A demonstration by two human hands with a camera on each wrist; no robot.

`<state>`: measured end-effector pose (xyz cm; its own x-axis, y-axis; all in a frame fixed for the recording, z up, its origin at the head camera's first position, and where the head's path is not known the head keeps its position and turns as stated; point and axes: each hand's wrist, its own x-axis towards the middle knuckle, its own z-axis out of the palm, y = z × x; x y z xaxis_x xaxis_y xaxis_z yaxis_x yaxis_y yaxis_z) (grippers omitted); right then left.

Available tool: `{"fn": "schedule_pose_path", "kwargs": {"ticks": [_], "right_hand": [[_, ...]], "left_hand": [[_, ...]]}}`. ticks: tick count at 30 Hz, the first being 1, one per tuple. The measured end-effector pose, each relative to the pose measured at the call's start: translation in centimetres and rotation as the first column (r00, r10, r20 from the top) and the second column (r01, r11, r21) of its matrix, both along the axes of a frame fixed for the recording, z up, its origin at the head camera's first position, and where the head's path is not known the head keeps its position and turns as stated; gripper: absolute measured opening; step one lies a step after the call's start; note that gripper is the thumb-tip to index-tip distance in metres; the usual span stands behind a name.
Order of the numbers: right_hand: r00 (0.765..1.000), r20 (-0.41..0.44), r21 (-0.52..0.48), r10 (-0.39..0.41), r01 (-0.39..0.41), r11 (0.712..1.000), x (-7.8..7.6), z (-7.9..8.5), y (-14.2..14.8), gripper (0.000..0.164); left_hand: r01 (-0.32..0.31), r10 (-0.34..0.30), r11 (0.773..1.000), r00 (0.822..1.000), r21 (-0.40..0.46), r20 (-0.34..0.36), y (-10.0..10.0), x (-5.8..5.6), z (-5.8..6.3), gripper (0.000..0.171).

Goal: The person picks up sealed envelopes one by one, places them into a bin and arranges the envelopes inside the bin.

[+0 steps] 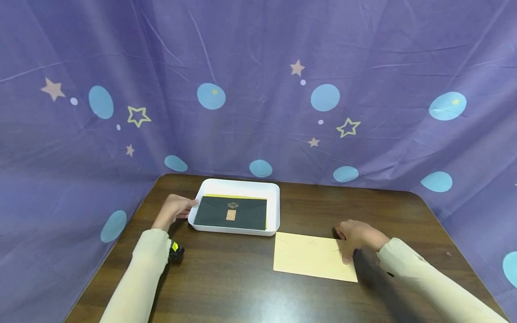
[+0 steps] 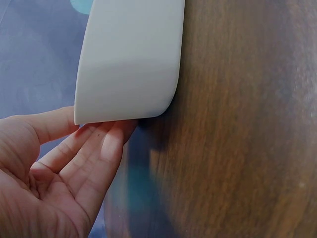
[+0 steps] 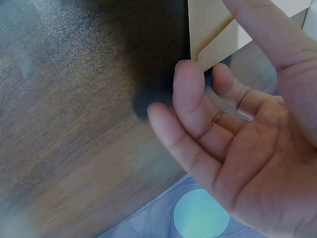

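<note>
At the left of the table my left hand (image 1: 175,208) grips the side of a white tray (image 1: 274,211). In the left wrist view its thumb is at the rim of the tray wall (image 2: 131,54), with the fingers against the outside. A dark green envelope (image 1: 248,213) with a gold emblem and seal lies in the tray over something yellow (image 1: 218,195). My right hand (image 1: 357,237) is at the right end of a cream envelope (image 1: 307,255). Its thumb lies over the envelope, while the loosely bent fingers (image 3: 188,84) are spread beside its corner.
Everything stands on a brown wooden table (image 1: 226,278). A purple curtain (image 1: 258,49) with stars and blue dots hangs behind and around it. Beside the left cuff is a small black object (image 1: 176,253) with a yellow patch.
</note>
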<state>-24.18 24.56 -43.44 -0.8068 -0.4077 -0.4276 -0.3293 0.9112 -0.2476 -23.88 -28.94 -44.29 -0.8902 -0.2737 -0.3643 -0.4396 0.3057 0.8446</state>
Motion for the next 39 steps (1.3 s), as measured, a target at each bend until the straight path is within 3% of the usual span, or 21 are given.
{"fn": "schedule_pose_path", "kwargs": {"ticks": [7,15,39], "right_hand": [[0.999,0.002,-0.033,-0.041,0.041,0.999,0.58,-0.25,0.01,0.053],[0.997,-0.078,0.035,0.013,-0.011,0.999,0.55,-0.47,0.05,0.054],[0.999,-0.049,-0.027,-0.005,0.003,1.000,0.25,-0.53,0.11,0.053]], "left_hand": [[-0.004,0.004,1.000,1.000,0.007,0.002,-0.11,0.29,-0.29,0.045],[-0.003,0.003,1.000,1.000,0.001,0.001,-0.04,0.24,-0.18,0.045],[0.000,0.000,1.000,1.000,-0.009,0.014,-0.16,-0.34,-0.16,0.045]]}}
